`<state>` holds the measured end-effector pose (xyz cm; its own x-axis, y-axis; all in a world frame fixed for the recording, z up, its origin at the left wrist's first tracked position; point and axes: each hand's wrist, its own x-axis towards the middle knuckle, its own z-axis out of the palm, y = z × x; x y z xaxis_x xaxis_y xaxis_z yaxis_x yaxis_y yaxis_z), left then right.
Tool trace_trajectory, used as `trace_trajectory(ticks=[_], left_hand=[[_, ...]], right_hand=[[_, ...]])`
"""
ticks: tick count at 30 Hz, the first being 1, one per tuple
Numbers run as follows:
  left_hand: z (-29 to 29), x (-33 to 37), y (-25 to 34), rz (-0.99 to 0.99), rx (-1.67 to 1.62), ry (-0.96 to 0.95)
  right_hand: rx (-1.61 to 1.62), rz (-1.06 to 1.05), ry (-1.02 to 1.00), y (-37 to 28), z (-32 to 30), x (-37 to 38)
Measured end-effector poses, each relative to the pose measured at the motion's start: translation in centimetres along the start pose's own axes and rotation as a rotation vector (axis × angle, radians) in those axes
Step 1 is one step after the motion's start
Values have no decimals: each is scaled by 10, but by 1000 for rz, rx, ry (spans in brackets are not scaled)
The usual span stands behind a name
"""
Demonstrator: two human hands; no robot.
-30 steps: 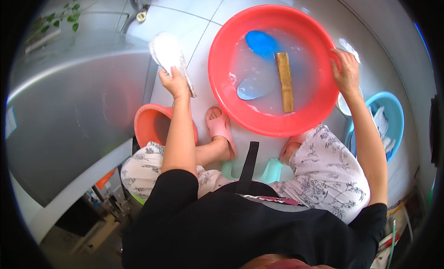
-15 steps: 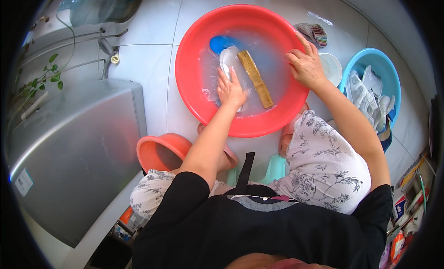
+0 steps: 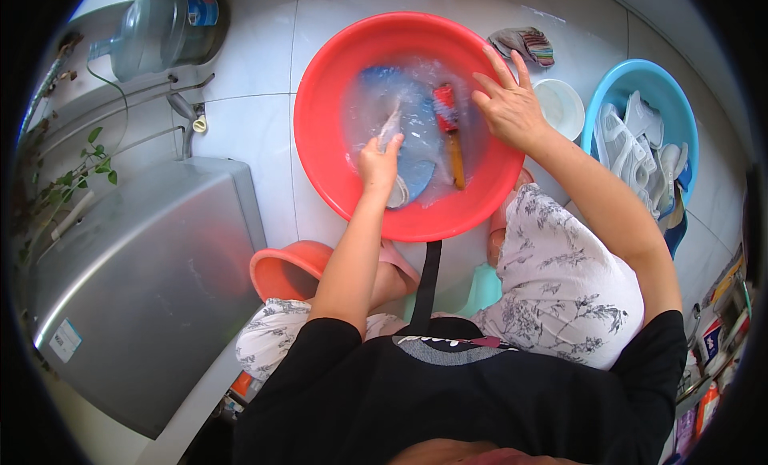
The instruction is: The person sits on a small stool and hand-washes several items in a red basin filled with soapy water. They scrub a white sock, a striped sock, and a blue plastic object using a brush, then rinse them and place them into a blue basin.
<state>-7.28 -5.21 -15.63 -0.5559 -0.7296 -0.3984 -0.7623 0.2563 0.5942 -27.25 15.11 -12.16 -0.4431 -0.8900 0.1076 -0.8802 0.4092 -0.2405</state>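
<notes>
The brush [image 3: 448, 121] has turned bristles-up since the earlier frame. The left hand [image 3: 378, 162] pinches the insole [image 3: 390, 130] inside the basin [image 3: 320, 145]. The insole appears light, flexible and (when wet) probably slippery; mid-edge is the advisable hold. The right hand [image 3: 514, 109], spread, meets the rim.

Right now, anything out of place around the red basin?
Mildly odd: a crumpled striped cloth lies on the floor beyond the red basin, far right, outside any container. No clear spill or damage.
</notes>
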Motion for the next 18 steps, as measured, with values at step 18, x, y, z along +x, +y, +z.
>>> trace_trajectory(ticks=[18], left_hand=[[47,15,15,32,816,-375]], right_hand=[[-14,33,-52,-1,0,0]])
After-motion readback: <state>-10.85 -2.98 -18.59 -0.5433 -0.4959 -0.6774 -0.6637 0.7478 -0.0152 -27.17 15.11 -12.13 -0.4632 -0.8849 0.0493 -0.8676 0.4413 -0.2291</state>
